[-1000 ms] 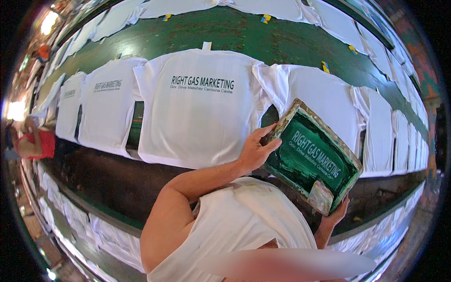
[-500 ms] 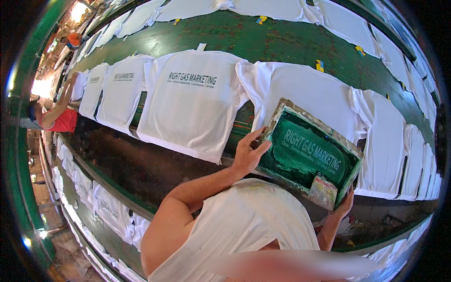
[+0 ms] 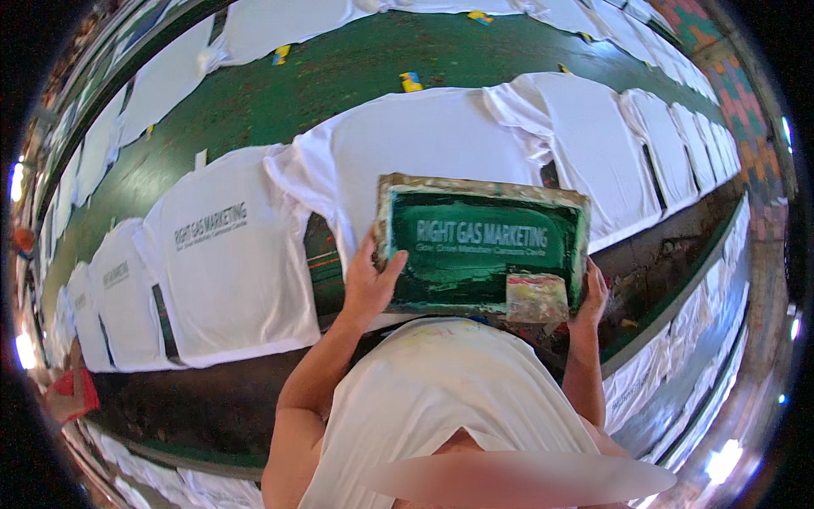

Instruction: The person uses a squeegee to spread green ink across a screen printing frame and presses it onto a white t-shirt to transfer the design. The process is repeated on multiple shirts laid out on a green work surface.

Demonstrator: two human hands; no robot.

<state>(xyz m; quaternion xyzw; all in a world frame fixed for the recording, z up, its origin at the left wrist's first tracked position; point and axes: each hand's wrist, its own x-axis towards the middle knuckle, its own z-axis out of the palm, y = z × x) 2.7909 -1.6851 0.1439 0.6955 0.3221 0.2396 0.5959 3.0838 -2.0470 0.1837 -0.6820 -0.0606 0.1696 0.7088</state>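
Observation:
Between my two hands is a screen-printing frame (image 3: 449,284), a wooden rectangle with green ink smeared over its mesh and pale lettering showing through. My left hand (image 3: 373,280) grips its left side, thumb over the rim. At the opposite side, my right hand (image 3: 593,295) holds the lower right edge; part of that hand is hidden behind it. A paint-stained squeegee (image 3: 537,299) rests in the frame's lower right corner. Behind the frame, a plain white T-shirt (image 3: 424,131) lies flat on the green table, its lower part covered. To its left lies a white T-shirt with dark printing (image 3: 233,280).
More white shirts (image 3: 598,153) line the long green table (image 3: 339,97) on both sides. Small yellow-and-blue tags (image 3: 411,82) sit on it. Another table with shirts (image 3: 678,339) runs behind me at the right. A person in red (image 3: 72,394) is at the far left.
The printing frame has swung from a slanted position to nearly level, still in both hands. My view has turned rightward, so the shirts and the other person appear farther left.

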